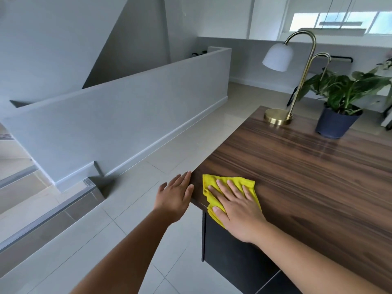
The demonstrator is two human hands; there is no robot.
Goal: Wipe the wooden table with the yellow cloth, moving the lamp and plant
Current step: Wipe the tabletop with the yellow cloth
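Note:
The yellow cloth (pixel 212 183) lies flat on the near left corner of the wooden table (pixel 297 166). My right hand (pixel 237 206) presses down on it, palm flat and fingers spread. Just off the table's left edge, my left hand (pixel 176 196) is open, its fingertips touching that edge. A brass lamp (pixel 279 116) with a white shade stands at the table's far left corner. To its right is a leafy plant in a dark blue pot (pixel 335 124).
A grey half wall (pixel 127 115) runs along the left, with a tiled floor strip (pixel 148 200) between it and the table. Stair steps (pixel 42 204) drop away at the lower left. A dark cabinet front (pixel 233 255) sits under the table's near edge.

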